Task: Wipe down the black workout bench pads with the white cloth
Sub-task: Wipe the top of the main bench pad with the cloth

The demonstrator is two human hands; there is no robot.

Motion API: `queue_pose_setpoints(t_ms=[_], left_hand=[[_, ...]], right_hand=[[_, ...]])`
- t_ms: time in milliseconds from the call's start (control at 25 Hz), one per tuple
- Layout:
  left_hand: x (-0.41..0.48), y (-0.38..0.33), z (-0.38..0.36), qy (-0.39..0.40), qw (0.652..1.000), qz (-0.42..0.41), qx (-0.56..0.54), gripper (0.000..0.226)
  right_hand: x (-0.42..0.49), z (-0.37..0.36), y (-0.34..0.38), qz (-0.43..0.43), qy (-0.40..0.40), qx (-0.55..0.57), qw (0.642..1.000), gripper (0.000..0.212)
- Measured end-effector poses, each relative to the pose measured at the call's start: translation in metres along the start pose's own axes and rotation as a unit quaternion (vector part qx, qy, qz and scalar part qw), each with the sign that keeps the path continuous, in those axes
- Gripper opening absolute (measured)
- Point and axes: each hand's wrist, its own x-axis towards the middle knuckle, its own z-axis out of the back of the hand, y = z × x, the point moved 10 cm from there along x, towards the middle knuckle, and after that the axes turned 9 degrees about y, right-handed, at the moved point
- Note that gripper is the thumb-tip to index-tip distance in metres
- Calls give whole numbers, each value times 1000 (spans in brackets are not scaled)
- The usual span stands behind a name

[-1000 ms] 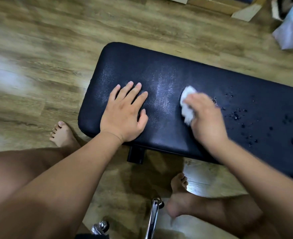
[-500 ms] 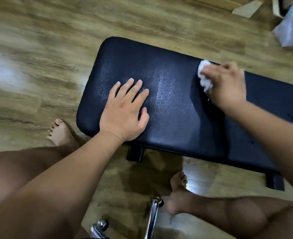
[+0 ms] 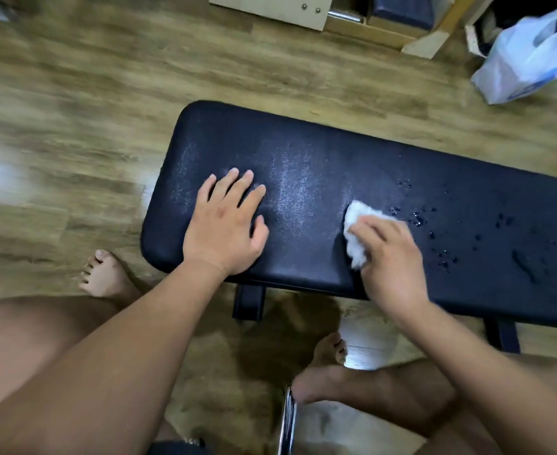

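A crumpled white cloth [image 3: 356, 236] is gripped in the right hand [image 3: 390, 261] near the front edge of the black bench pad [image 3: 319, 192]. The left hand [image 3: 226, 221] is laid flat, fingers spread. Water droplets [image 3: 434, 238] lie beyond the cloth.

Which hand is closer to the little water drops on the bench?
Right. The right hand, holding the crumpled white cloth, sits beside the water droplets on the black padded bench; the left hand lies flat farther away.

Wood-grain floor [image 3: 90, 103] beneath the scene. A white plastic bag [image 3: 529, 57] lies at upper right, beside pale wooden furniture [image 3: 270, 9] along the top edge. A chrome tube [image 3: 288, 421] stands at bottom centre.
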Motion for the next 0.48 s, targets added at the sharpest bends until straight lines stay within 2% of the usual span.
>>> queue_pose_setpoints(t_ms=[120, 200, 280, 480], left_hand=[[-1, -1, -2, 2, 1000, -3, 5, 55], [-2, -2, -2, -2, 1000, -5, 12, 54], [-1, -1, -3, -5, 1000, -6, 13, 54], [-2, -2, -1, -26, 1000, -9, 7, 52]], right_hand=[[-58, -6, 17, 26, 42, 27, 998, 43], [-60, -7, 15, 52, 62, 27, 996, 41], [-30, -9, 2, 59, 72, 16, 996, 37], [100, -3, -62, -19, 48, -41, 998, 36]])
